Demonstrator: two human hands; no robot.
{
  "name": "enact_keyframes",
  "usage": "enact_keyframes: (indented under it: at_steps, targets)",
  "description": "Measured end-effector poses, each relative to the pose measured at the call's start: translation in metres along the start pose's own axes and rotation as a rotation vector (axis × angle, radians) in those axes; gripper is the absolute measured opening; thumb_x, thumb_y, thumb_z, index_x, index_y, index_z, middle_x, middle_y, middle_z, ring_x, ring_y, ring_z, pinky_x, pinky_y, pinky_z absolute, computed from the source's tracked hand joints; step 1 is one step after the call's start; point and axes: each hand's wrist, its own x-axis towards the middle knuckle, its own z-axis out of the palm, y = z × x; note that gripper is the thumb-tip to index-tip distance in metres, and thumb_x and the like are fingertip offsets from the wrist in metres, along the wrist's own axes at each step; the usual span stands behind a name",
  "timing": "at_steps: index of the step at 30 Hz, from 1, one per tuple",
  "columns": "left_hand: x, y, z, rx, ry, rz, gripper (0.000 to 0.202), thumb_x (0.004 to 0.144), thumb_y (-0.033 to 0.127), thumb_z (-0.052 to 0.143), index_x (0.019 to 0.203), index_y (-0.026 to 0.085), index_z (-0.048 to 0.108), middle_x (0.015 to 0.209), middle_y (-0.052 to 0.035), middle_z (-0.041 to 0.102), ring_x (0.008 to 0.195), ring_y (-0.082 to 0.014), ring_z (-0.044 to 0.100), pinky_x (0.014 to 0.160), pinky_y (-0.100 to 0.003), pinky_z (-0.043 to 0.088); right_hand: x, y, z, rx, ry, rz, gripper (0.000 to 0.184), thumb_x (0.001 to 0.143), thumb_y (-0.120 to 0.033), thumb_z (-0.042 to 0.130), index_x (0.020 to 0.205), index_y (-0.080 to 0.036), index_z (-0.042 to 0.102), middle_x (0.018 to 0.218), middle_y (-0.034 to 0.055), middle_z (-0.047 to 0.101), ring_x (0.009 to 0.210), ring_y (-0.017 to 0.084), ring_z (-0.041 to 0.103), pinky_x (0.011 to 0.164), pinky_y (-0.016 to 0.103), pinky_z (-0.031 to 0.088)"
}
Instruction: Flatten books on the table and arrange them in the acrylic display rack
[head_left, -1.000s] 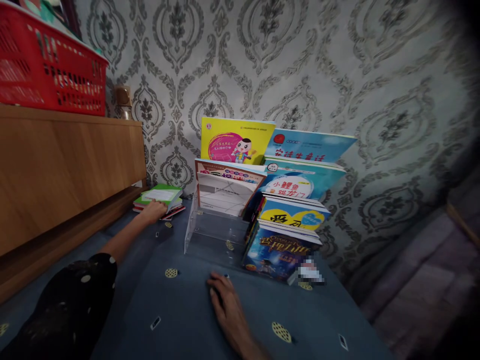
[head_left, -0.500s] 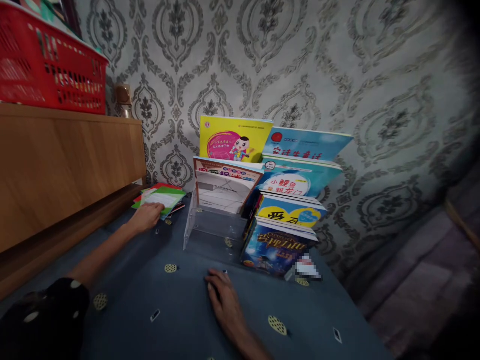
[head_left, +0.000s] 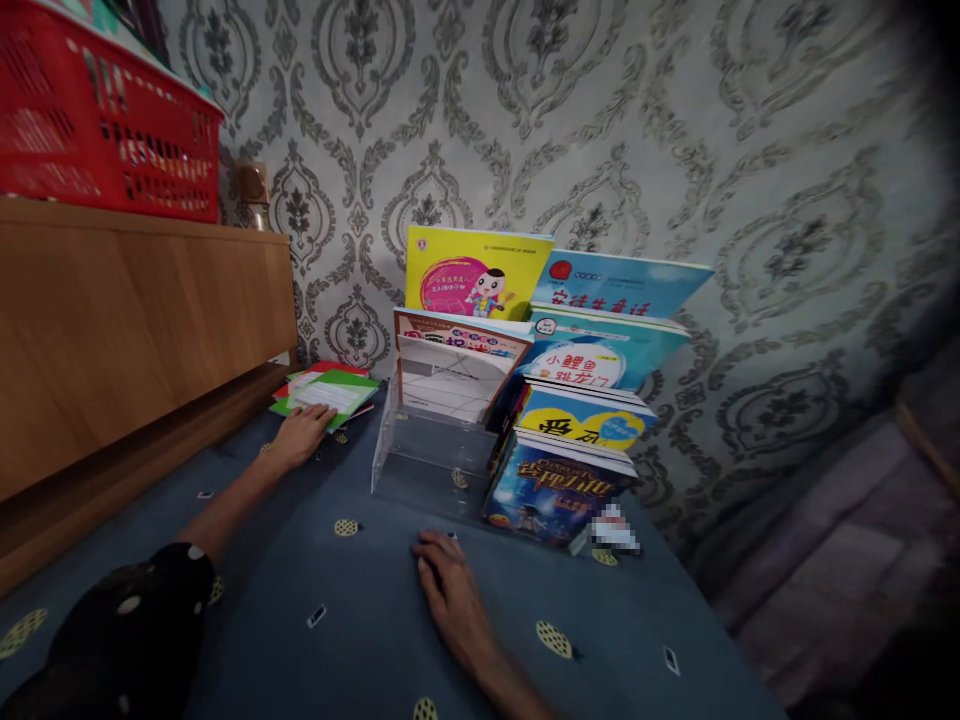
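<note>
My left hand (head_left: 303, 433) reaches out to a small stack of thin books (head_left: 324, 392) lying by the wooden headboard. Its fingers are closed on the near edge of the top green book (head_left: 339, 390), which sits askew on the stack. My right hand (head_left: 450, 590) lies flat and open on the blue bedspread (head_left: 352, 620), just in front of a clear acrylic tiered book rack (head_left: 431, 455). The rack holds several children's books: a yellow one (head_left: 476, 275) at the back, blue ones (head_left: 600, 355) on the right, a dark blue one (head_left: 555, 495) in front.
A wooden headboard (head_left: 135, 330) runs along the left with a red plastic basket (head_left: 105, 120) on top. A patterned grey wall (head_left: 600, 130) stands right behind the rack. The bed edge drops off at the right to a dark floor (head_left: 825, 590).
My left hand has drawn the green book off the stack's top toward me, leaving it tilted and askew. My right hand has stayed flat in place.
</note>
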Motion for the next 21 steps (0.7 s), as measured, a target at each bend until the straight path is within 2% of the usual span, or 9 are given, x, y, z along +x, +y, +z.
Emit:
enact_keyframes:
  at_steps: [5, 9, 14, 16, 21]
  targets:
    - [-0.006, 0.007, -0.004, 0.005, 0.005, 0.017, 0.038, 0.098, 0.022, 0.047, 0.135, 0.021, 0.056, 0.141, -0.0146, 0.057, 0.13, -0.0273, 0.054, 0.105, -0.041, 0.041, 0.0, 0.001, 0.003, 0.01, 0.01, 0.003, 0.03, 0.099, -0.035, 0.046, 0.113, -0.023, 0.07, 0.125, 0.0112, 0.067, 0.124, 0.028, 0.059, 0.111, 0.056, 0.042]
    - [-0.031, 0.017, -0.002, 0.012, 0.001, 0.049, 0.036, 0.099, 0.026, 0.047, 0.132, 0.019, 0.059, 0.138, -0.0158, 0.06, 0.129, -0.0286, 0.055, 0.105, -0.042, 0.043, 0.001, -0.001, 0.002, 0.011, -0.009, 0.015, 0.031, 0.099, -0.035, 0.045, 0.112, -0.022, 0.07, 0.125, 0.0116, 0.067, 0.124, 0.028, 0.059, 0.112, 0.056, 0.041]
    - [-0.09, 0.031, 0.007, -0.122, -0.103, 0.116, 0.037, 0.099, 0.028, 0.044, 0.131, 0.021, 0.062, 0.137, -0.0122, 0.062, 0.125, -0.0269, 0.06, 0.104, -0.042, 0.046, 0.004, -0.005, -0.001, -0.002, -0.022, 0.009, 0.029, 0.098, -0.031, 0.046, 0.11, -0.02, 0.07, 0.123, 0.0128, 0.068, 0.122, 0.028, 0.06, 0.108, 0.055, 0.045]
    - [-0.117, 0.032, 0.009, -0.19, -0.102, 0.09, 0.039, 0.099, 0.034, 0.043, 0.132, 0.024, 0.062, 0.137, -0.0094, 0.062, 0.125, -0.0265, 0.059, 0.106, -0.042, 0.045, 0.005, -0.008, -0.003, -0.001, -0.022, 0.003, 0.028, 0.097, -0.03, 0.046, 0.108, -0.021, 0.07, 0.122, 0.0119, 0.069, 0.12, 0.028, 0.061, 0.108, 0.053, 0.046]
    - [-0.183, 0.022, -0.004, -0.406, -0.168, 0.06, 0.044, 0.098, 0.052, 0.041, 0.126, 0.031, 0.067, 0.129, -0.0025, 0.068, 0.122, -0.0264, 0.062, 0.107, -0.039, 0.047, 0.01, -0.015, -0.006, 0.011, -0.029, 0.012, 0.027, 0.096, -0.027, 0.047, 0.107, -0.021, 0.071, 0.119, 0.0115, 0.069, 0.119, 0.027, 0.062, 0.11, 0.054, 0.042]
